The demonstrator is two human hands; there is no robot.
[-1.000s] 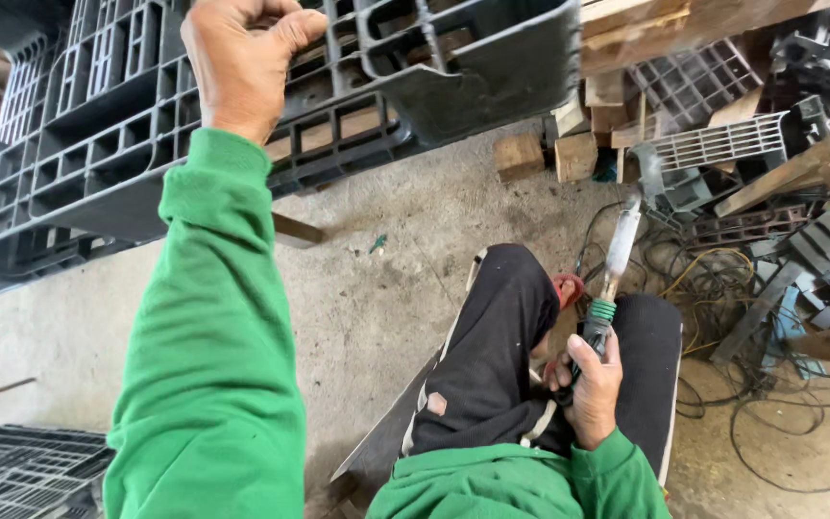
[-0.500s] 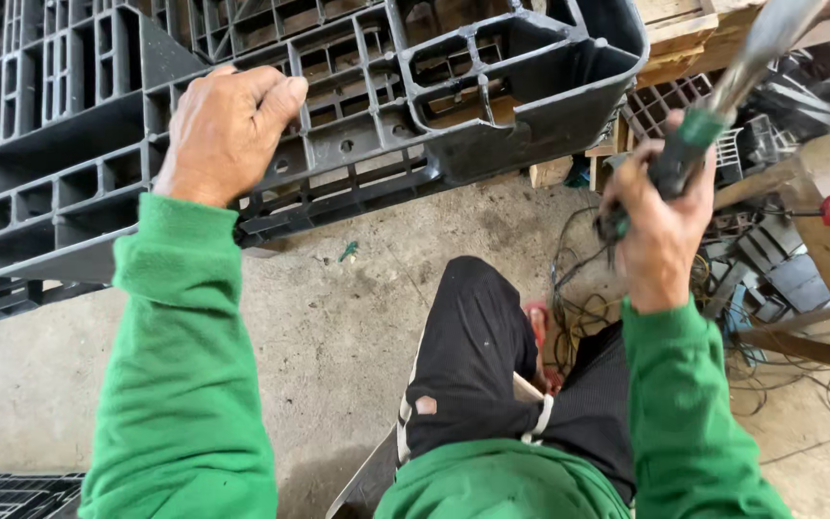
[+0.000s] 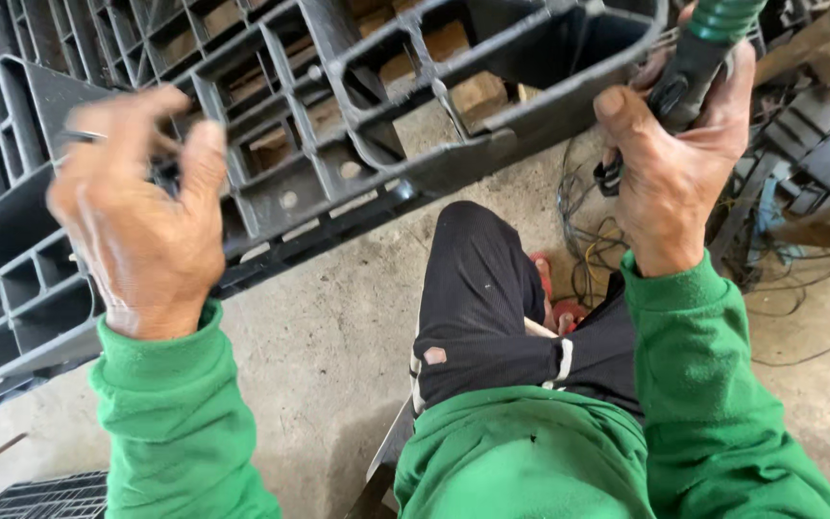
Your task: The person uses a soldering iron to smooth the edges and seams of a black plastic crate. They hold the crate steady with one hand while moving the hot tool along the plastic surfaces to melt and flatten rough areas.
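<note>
**Pallet held up, tool raised at its near edge**

Over the knees: left hand (image 3: pixel 141 216) is closed on a rib of the dark grey plastic pallet (image 3: pixel 357 125), which hangs tilted above the concrete floor (image 3: pixel 338 317), near rim toward the person. Right hand (image 3: pixel 670 159) is clenched around the black-and-green handle of a tool (image 3: pixel 698 53); the working end runs out of frame, so tool type can't be confirmed. Handle sits just beside the pallet's right corner pocket.

Progress, as a judgement: mid-job. Pallet is gripped and positioned, tool is up at the edge, but no contact between tool and plastic is visible and no fresh mark shows on the rim. Whatever gets done to that corner looks not yet done.

Edges and room:
- Pallet rim crosses the view diagonally; open grid cells behind it, wood blocks (image 3: pixel 477 91) visible through them.
- Bent leg in black trousers (image 3: pixel 477 298) directly under the rim, little clearance.
- Right side crowded: tangled cables (image 3: pixel 588 250) on the floor, stacked grey parts beyond.
- Lower left floor mostly bare; another grate (image 3: pixel 50 495) at the corner.
</note>
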